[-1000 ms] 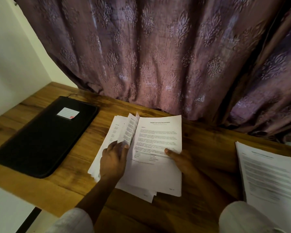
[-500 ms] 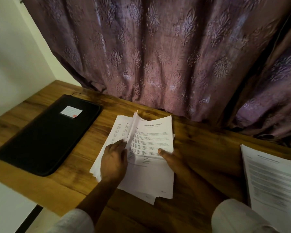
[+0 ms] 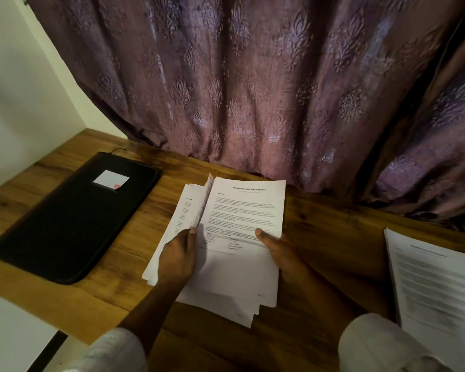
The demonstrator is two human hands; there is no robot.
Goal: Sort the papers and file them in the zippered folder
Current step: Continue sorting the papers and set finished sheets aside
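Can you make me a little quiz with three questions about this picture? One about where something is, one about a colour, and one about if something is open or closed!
1. Where does the folder lie?
A. To the left of the papers being sorted
B. To the right of them
C. On top of them

2. What colour is the curtain?
A. Green
B. Purple
C. Yellow

3. How is the folder?
A. Open, with sheets inside
B. Closed and flat on the table
C. Standing upright

Answers:
1 A: the folder sits at the table's left side, apart from the papers.
2 B: the patterned cloth behind the table is purple.
3 B: its black cover faces up, with a small label on it.
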